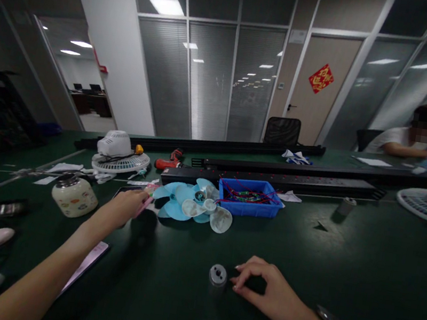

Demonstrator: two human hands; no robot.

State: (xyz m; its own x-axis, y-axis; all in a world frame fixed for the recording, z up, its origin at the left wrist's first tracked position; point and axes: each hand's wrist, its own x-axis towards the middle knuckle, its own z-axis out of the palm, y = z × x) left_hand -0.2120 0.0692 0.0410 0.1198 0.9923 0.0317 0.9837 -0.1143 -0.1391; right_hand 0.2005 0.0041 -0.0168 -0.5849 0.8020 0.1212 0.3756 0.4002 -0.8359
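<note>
My left hand reaches forward on the left, its fingers closed on a thin pink object whose kind I cannot make out. Just right of it lie light-blue fan blades, with a paler, translucent fan blade partly over them. My right hand rests near the table's front with curved fingers, thumb and fingertips a little apart and nothing between them. Close to these fingertips, a small metal cylinder stands upright, apart from the hand, with holes in its top.
A blue bin holds wires and circuit boards. Behind are a red drill and long black rails. A floral jar, a phone and a white fan part lie left; another cylinder stands right. A person sits far right.
</note>
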